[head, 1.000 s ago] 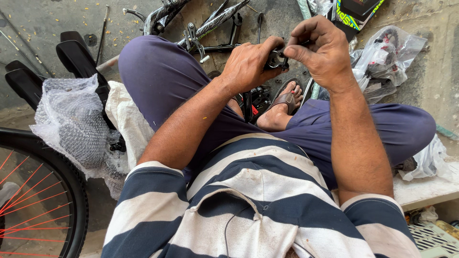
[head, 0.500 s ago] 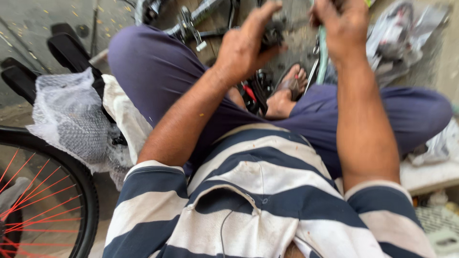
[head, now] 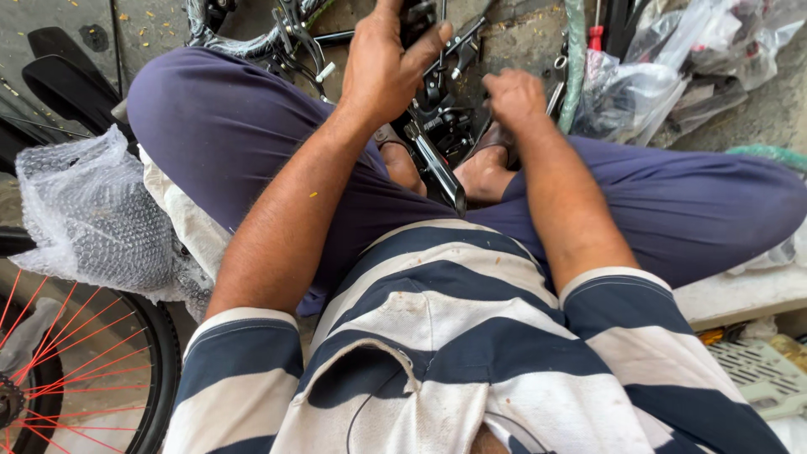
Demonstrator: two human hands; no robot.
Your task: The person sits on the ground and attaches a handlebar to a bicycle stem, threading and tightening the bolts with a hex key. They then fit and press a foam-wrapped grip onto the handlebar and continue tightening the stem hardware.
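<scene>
Two hands work just above the bare feet (head: 483,172): the left hand (head: 382,67) grips a black bike part (head: 433,126), the right hand (head: 514,97) is curled into a fist beside it. Best to keep the part steady and turn slowly

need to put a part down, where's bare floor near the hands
Bare floor shows at top left, between the black saddle and handlebar. Around the left hand and right hand, black bike parts crowd; plastic bags fill the right.
</scene>
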